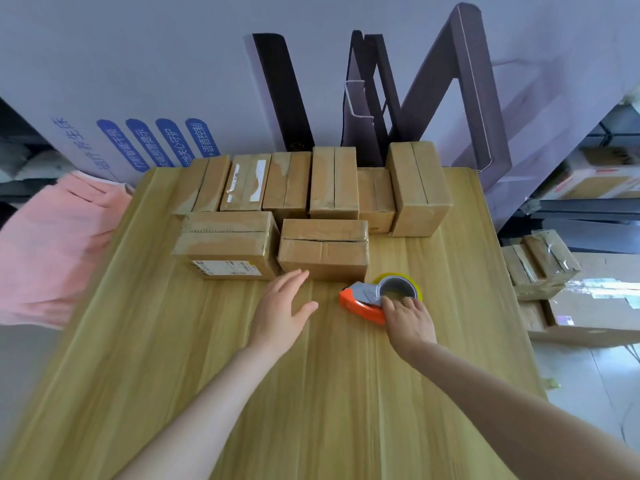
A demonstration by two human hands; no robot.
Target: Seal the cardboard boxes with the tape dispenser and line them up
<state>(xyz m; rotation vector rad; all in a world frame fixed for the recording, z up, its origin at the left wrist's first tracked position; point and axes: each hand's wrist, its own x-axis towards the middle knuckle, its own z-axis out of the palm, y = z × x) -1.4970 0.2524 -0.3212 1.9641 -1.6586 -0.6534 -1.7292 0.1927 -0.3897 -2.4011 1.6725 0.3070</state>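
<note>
Eight boxes [323,247] crowd the far table [311,393] edge; one tape dispenser [367,299] lies crosswise, nose left, gripped by your right hand [410,322], left hand [282,311] spread wide.

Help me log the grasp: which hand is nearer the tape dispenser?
Right. The right hand grips the tape dispenser, fingers on its roll; the left hand is apart, off to the dispenser's left.

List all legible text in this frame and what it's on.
"语音控制": rightmost blue pill on the white panel behind the table.
"打鼾智能干预": leftmost blue pill, slightly blurred, so a probable reading.
Middle two pills and the large blue characters: too blurred to read.
Shipping label on the front-left cardboard box: too small.
White sticker on a back-row box: blurred.
Tape dispenser: no text visible.
</note>
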